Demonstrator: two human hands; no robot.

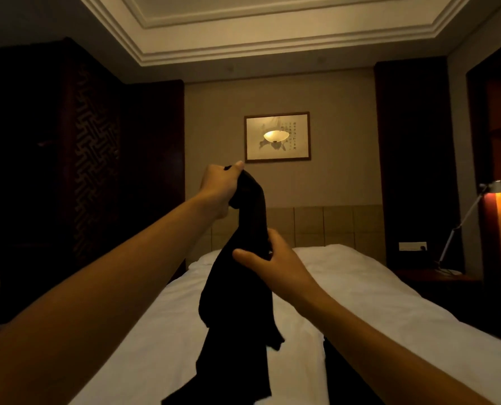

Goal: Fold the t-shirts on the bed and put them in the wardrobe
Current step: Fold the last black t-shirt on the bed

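Dim bedroom, white bed [360,287] below. Black t-shirt [237,302] is held up over it: raised left hand [221,185] clenched on its top, right hand [275,267] gripping it lower down.

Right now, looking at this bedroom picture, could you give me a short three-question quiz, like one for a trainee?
1. True or false: the dark t-shirt lies flat and folded on the bed.
2. Which hand grips the garment at its top? A) left hand B) right hand C) neither
3. Fill in: on the wall above the headboard hangs a framed ____.

Key
1. False: it hangs bunched, held up by both hands, its lower end near the sheet.
2. A: the left hand grips the top; the right holds it lower down.
3. Picture.
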